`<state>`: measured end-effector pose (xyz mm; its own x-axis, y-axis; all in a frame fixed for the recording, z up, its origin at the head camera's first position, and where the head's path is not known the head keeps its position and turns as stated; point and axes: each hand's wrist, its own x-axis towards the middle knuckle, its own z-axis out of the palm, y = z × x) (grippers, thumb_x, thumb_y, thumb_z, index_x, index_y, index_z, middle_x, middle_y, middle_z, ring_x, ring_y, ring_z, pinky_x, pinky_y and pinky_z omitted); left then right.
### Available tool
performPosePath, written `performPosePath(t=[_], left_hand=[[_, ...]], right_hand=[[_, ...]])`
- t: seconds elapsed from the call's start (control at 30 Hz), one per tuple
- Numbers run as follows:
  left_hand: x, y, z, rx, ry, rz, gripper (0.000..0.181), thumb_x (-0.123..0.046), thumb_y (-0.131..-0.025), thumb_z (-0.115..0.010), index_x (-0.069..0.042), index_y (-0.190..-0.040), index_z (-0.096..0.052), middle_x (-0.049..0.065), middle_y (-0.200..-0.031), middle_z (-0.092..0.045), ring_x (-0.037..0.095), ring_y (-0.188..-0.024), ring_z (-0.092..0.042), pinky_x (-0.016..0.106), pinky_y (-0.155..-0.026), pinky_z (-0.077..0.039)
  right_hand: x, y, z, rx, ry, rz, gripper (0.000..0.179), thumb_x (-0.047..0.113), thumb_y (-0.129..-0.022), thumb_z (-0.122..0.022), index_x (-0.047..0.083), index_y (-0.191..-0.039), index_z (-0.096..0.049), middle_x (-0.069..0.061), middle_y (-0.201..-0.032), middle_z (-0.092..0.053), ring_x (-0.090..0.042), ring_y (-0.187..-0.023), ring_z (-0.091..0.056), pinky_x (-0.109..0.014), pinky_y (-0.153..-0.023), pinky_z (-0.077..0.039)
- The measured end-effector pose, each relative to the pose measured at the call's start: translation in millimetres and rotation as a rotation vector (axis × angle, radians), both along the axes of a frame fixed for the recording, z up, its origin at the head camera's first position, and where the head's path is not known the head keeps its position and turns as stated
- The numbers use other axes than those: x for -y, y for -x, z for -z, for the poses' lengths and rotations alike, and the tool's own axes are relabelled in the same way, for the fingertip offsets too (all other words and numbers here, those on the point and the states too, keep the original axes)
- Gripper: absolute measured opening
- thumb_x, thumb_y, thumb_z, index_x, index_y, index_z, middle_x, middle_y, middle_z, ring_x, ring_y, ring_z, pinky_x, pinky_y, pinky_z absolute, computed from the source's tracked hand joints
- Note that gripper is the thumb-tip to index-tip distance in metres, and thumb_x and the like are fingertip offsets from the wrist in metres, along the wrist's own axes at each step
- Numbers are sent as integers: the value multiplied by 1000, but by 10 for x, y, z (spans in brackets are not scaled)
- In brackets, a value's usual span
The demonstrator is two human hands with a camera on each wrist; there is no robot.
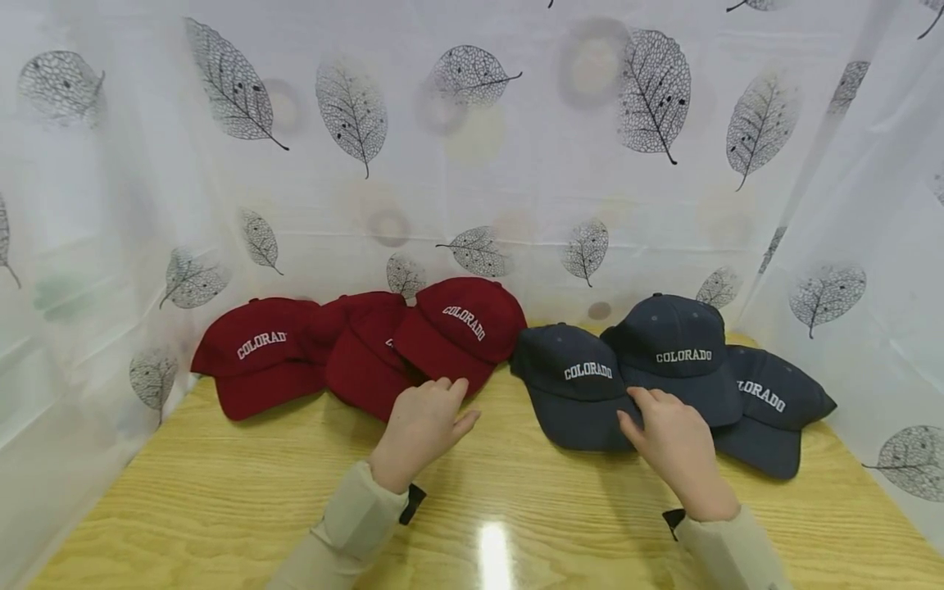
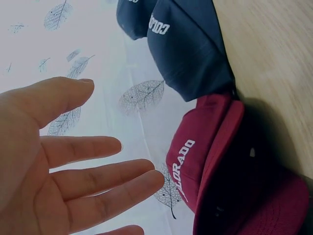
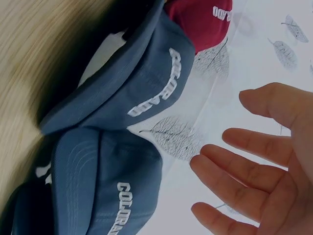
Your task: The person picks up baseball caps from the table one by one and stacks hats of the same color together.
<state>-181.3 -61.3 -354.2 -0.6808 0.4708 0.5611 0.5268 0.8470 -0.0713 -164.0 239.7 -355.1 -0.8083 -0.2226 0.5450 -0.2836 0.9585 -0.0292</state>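
Observation:
Three red baseball caps lie in an overlapping row on the left: an outer cap, a middle cap and an upper one. On the right are three navy caps, a left one, a middle one and a right one. White COLORADO lettering shows on their fronts. My left hand is held before the red caps, fingers spread and palm bare in the left wrist view. Before the navy caps is my right hand, its fingers loosely extended with nothing in them in the right wrist view.
The caps sit along the back of a yellow wood-grain table. Behind and beside it hangs a white curtain printed with dark leaves. A bright reflection lies near the table's front.

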Motion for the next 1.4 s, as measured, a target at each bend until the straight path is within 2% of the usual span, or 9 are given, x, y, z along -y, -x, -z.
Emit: performPosePath(t=[0.2, 0.4, 0.63, 0.93, 1.4], left_hand=[[-4, -2, 13, -2, 15, -4, 32, -38, -74, -68, -11, -72, -51, -1, -54, -41, 13, -47, -47, 21, -38, -32], [-13, -5, 17, 15, 21, -7, 32, -38, -75, -67, -10, -75, -52, -1, -56, -43, 13, -48, -48, 21, -38, -32], [-15, -6, 20, 10, 30, -6, 31, -38, -75, -67, -10, -75, -52, -1, -55, -42, 13, -48, -47, 21, -38, -32], [-21, -9, 33, 1, 43, -2, 31, -38, -75, -67, -11, -75, -52, -2, -55, -41, 12, -47, -46, 20, -38, -32], [-36, -17, 30, 29, 49, -5, 32, -38, -75, -67, -11, -72, -50, -2, -53, -39, 12, -45, -44, 20, -37, -30]], right_hand=[[-140, -3, -21, -43, 18, 4, 33, 13, -67, -73, -4, -93, -62, -17, -75, -61, -23, -44, -48, -31, -37, -36], [-243, -1, -77, -60, 25, 37, 32, 12, -68, -71, -6, -93, -61, -21, -77, -60, -28, -46, -50, -36, -38, -38], [-329, 34, -66, -27, 28, 77, 31, 10, -69, -71, -7, -93, -60, -23, -76, -59, -25, -43, -46, -36, -37, -36], [-427, 100, 22, 15, 31, 100, 30, 8, -69, -70, -8, -91, -60, -23, -75, -58, -30, -49, -51, -39, -40, -39], [-610, 182, 117, 288, -18, 155, 35, 7, -71, -70, -7, -100, -57, -22, -83, -56, -37, -67, -54, -45, -53, -43]])
